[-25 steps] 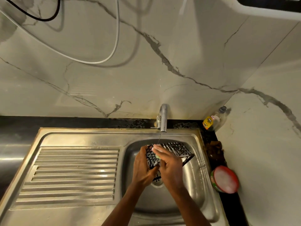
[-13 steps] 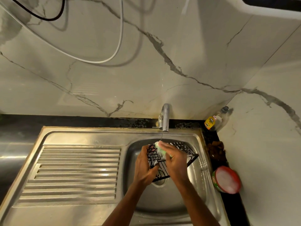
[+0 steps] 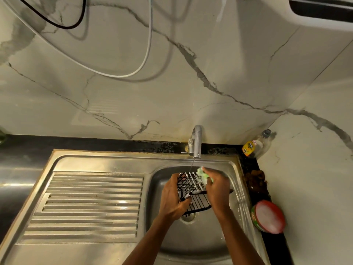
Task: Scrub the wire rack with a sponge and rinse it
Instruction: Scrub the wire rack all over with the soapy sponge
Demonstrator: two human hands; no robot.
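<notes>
A black wire rack (image 3: 191, 190) with white foam on its bars is held tilted over the steel sink basin (image 3: 198, 243). My left hand (image 3: 172, 199) grips the rack's left edge. My right hand (image 3: 216, 190) presses a pale green sponge (image 3: 203, 175) against the rack's upper right part and hides that side of it. A thin stream of water falls from the tap (image 3: 196, 142) onto the rack's top edge.
A ribbed steel draining board (image 3: 91, 205) lies left of the basin. On the dark counter strip at the right stand a clear bottle with a yellow label (image 3: 255, 145), a brown lump (image 3: 256, 180) and a round red-rimmed tub of white paste (image 3: 269, 217). Cables hang on the marble wall.
My right hand has slid the sponge up and to the right across the rack, leaving foam on the bars. My left hand keeps its grip on the rack.
</notes>
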